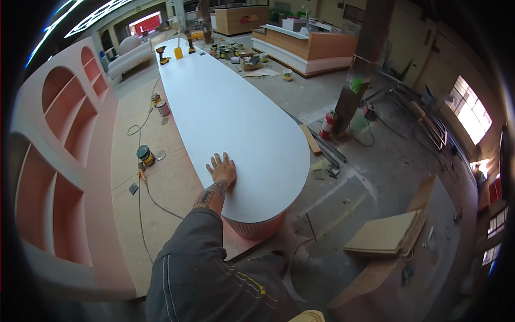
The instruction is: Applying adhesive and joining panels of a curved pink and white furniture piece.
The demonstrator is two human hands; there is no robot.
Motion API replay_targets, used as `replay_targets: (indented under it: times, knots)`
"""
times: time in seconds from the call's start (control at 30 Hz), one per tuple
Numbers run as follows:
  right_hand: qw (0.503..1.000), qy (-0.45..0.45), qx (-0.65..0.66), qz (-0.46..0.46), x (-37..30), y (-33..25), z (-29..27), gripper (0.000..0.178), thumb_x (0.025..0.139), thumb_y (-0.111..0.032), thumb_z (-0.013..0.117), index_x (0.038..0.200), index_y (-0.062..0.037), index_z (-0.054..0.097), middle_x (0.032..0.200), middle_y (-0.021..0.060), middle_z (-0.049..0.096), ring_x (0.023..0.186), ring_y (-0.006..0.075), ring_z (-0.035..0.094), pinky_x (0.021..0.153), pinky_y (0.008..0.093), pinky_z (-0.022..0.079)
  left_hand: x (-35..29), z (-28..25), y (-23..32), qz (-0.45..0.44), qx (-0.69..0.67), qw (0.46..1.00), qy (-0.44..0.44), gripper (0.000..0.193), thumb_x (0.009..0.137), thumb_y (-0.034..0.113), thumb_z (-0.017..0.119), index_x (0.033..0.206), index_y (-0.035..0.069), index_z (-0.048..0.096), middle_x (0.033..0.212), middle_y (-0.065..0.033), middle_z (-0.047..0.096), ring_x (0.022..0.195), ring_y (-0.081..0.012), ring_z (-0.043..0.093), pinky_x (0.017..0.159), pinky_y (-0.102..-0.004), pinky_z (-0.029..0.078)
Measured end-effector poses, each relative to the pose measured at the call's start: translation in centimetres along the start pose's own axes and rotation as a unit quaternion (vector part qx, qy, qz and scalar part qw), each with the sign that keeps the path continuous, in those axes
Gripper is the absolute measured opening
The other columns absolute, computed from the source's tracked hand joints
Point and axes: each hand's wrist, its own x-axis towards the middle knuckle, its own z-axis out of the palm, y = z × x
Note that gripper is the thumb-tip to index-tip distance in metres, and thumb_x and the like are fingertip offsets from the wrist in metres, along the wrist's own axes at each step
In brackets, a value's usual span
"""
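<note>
My left hand point(222, 170) lies palm down near the left edge of a long white countertop point(252, 134), its fingers spread and nothing in its grasp. The top has a rounded near end and stands on a pink, ribbed base point(255, 228). A dark grey sleeve point(188, 244) covers my left arm up to the tattooed wrist. My right hand does not show. At the lower edge is a tan thing point(308, 316) that I cannot make out. On the far end of the countertop stand a yellow-and-black cordless drill point(162, 55) and a yellow container point(178, 53).
Pink arched shelving point(64, 118) lines the left. An open paint can point(145, 154), a spray gun point(141, 167) and a hose lie on the floor sheet. To the right are a fire extinguisher point(326, 125), a rusty column point(360, 75), metal bars, and stacked boards point(383, 233).
</note>
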Motion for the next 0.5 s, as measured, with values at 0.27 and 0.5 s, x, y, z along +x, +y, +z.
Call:
replay_targets:
  times: [0.27,0.5]
  knots:
    - [0.971,-0.077,-0.204,-0.101,7.7,-15.9,6.2,0.033,0.105,-0.036,0.057,0.081,-0.0139,0.053,0.072,-0.0020,0.047,0.064,0.0146,0.037,0.056,0.0363,0.031,0.0,0.9,0.6,-0.002,-0.021,0.997,0.070,0.059,0.107,0.041,0.043,0.159,0.014,0.040,0.168,-0.0201,0.031,0.158,-0.0372,0.021,0.128,-0.0606,0.008]
    - [0.969,-0.062,-0.215,-0.103,13.4,-31.1,13.9,0.029,0.104,-0.036,0.059,0.088,-0.0110,0.055,0.076,0.0011,0.050,0.066,0.0172,0.041,0.058,0.0372,0.035,-0.7,-0.5,0.7,-0.030,-0.004,0.997,0.075,0.059,0.106,0.042,0.049,0.158,0.015,0.043,0.167,-0.0178,0.034,0.157,-0.0347,0.025,0.129,-0.0558,0.011]
